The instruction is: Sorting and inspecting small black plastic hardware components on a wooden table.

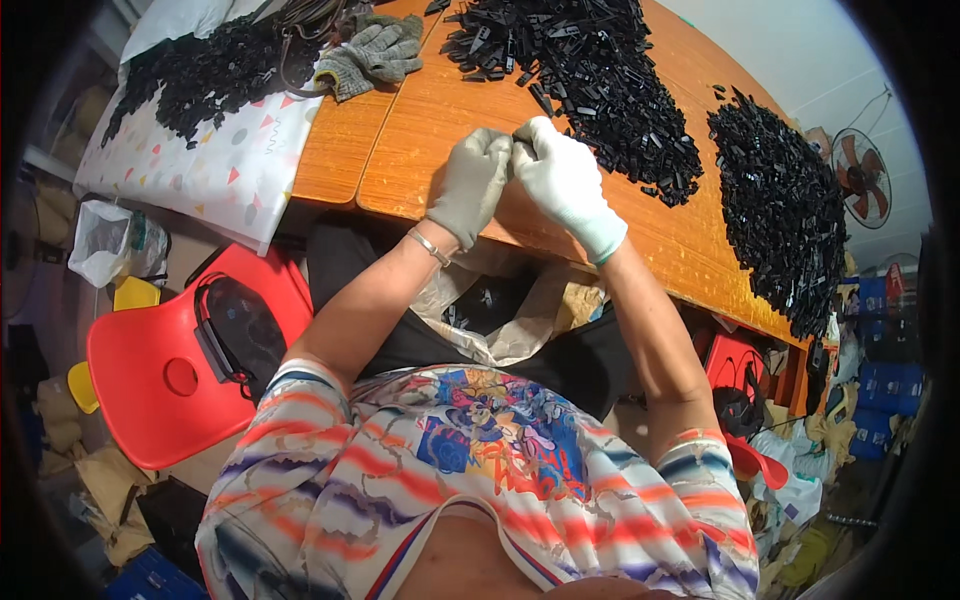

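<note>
My left hand (475, 180), in a grey glove, and my right hand (562, 175), in a white glove, meet over the front part of the wooden table (425, 150). Both have their fingers closed, tips nearly touching. Whatever they pinch is hidden by the gloves or too small to name. Just beyond my right hand spreads a heap of small black plastic pieces (620, 100). Below the table edge, between my knees, an open pale sack (510, 340) has black pieces inside.
A second black heap (780, 200) lies at the right, a third (215, 80) on a patterned cloth (190, 185) at the left. Grey knitted gloves (372, 57) rest near it. A red chair (150, 370) with a black bag stands left; a fan (860, 175) stands far right.
</note>
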Demonstrator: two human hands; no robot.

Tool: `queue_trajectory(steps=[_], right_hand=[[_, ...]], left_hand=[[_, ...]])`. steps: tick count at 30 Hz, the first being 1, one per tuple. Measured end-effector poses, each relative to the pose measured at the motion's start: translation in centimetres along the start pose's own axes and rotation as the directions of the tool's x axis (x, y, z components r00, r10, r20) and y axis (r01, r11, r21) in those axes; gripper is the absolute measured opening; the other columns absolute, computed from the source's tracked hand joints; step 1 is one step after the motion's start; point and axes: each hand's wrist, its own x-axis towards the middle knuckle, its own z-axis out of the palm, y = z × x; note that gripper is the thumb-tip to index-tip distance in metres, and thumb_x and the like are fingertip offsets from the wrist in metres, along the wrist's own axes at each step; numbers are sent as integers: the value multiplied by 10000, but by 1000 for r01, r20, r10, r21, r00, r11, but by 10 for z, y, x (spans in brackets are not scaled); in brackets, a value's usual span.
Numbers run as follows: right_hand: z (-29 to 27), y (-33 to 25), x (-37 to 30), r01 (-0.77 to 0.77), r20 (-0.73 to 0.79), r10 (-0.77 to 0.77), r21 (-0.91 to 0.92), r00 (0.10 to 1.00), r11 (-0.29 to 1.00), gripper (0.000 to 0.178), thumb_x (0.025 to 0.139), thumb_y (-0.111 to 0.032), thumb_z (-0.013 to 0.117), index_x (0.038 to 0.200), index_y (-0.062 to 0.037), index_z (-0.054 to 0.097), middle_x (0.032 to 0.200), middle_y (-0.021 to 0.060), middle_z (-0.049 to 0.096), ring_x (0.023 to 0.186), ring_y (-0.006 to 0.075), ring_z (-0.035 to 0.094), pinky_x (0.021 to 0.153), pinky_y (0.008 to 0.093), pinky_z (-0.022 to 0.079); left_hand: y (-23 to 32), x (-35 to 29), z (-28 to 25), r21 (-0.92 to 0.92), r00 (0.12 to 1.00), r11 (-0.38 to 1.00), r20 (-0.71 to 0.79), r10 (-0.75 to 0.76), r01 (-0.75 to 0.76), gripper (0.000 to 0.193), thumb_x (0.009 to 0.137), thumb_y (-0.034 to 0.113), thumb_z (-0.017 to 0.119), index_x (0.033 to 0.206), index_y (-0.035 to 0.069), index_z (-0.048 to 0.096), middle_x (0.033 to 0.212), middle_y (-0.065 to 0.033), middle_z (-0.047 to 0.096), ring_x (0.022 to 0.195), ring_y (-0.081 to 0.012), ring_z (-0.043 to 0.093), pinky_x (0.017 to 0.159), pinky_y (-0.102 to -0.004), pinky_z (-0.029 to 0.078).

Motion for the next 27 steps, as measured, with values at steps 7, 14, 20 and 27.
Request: queue_trajectory(steps=[7,14,20,27], right_hand=[[4,7,2,-56,-20,57,22,998,998,197,865,-260,579,927,-74,603,811,187,660,789,379,640,708,449,498],[-10,24,8,-246,-65,335,553,940,796,242,893,-234,594,957,-16,677,762,32,646,695,90,572,648,255,467],[-21,34,-10,-267,179,203,755,963,599,240,923,-248,590,1031,-51,675,808,-5,611,664,88,547,612,225,441],[-6,8,-36,-322,282,157,806,947,497,214,887,-204,615,822,-1,633,712,56,648,633,97,573,568,224,433]], left_hand=[[15,6,7,-228,978,951,61,-199,208,210,974,258,496,873,82,551,620,59,435,486,-34,350,428,-203,289],[29,8,-5,-188,954,978,297,-36,95,234,996,258,467,1039,38,534,714,8,537,512,-44,425,443,-188,344],[11,-1,-14,-400,934,867,312,-176,297,248,996,163,465,1200,23,489,771,-17,569,551,-17,439,442,-128,312],[4,-31,-13,-497,912,800,383,-145,336,342,994,221,509,1296,70,458,828,-14,561,533,1,362,440,-121,248]])
